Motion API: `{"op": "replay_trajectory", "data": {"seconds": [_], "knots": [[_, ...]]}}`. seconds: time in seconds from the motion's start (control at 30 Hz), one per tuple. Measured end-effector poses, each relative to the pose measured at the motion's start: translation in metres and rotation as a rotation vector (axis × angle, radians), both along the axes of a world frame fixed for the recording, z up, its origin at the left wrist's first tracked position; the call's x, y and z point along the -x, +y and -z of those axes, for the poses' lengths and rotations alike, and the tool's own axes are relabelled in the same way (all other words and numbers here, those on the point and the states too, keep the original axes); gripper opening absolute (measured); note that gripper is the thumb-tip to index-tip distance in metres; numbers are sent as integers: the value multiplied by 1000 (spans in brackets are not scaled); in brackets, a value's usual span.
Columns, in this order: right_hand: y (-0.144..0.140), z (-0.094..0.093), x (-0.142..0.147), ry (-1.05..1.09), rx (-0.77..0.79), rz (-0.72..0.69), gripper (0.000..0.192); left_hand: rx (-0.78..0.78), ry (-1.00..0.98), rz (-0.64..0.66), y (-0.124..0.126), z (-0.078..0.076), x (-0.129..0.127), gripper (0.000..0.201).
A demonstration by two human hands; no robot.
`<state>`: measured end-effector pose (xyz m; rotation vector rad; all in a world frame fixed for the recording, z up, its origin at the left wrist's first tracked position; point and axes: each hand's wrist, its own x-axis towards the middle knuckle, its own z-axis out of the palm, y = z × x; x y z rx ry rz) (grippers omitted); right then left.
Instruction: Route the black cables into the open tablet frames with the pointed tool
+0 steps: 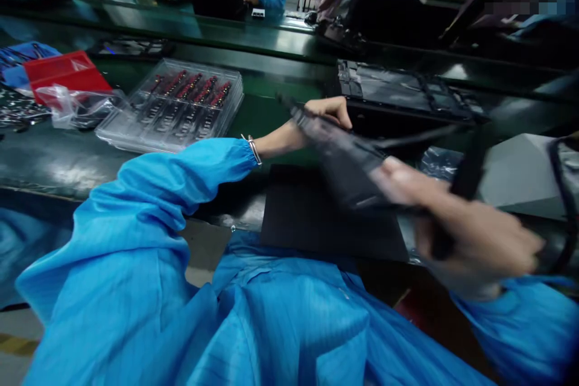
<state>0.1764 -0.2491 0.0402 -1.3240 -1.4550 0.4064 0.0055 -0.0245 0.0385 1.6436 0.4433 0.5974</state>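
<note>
A thin dark panel (348, 163), blurred by motion and tilted, is held up between my hands. My left hand (332, 111) is at its far side, fingers curled against its edge and partly hidden behind it. On the near right, my right hand (484, 235) is closed around the panel's other end, thumb stretched along its surface. A dark, long shape (470, 163) rises beside the right hand, too blurred to name. Below the panel, a flat black sheet or pad (325, 223) lies at the bench's front edge, above my lap.
Stacked clear plastic trays (181, 102) with small red-and-black parts stand on the left, beside a red bin (66, 75) and a clear bag (81, 105). Beyond my hands sits an opened black device (407, 93). At right is a pale box (520, 172). Co-workers sit across the green line (271, 33).
</note>
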Motion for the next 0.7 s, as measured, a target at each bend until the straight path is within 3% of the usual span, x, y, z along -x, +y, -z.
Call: {"op": "replay_trajectory", "data": {"seconds": [0.1, 0.17, 0.23, 0.3, 0.37, 0.47, 0.57, 0.7], "knots": [[-1, 25, 7, -466, -198, -231, 50, -90, -10, 164, 8, 25, 5, 20], [-6, 40, 7, -751, -349, -272, 56, -133, 38, 188, 14, 38, 20, 35], [-14, 49, 7, -891, -393, -252, 56, -339, 183, 102, 20, 42, 43, 43], [-22, 53, 7, -916, -371, -245, 53, -598, 445, -15, 22, 39, 70, 37], [-28, 56, 11, -929, -327, -253, 54, -733, 682, -49, 17, 34, 95, 38], [-32, 65, 17, -961, -250, -285, 55, -745, 779, -17, -3, 36, 121, 47], [-33, 78, 19, -964, -218, -320, 56, -693, 721, -61, -25, 50, 131, 55], [-32, 90, 18, -925, -182, -342, 61, -471, 622, -138, -48, 63, 128, 64]]}}
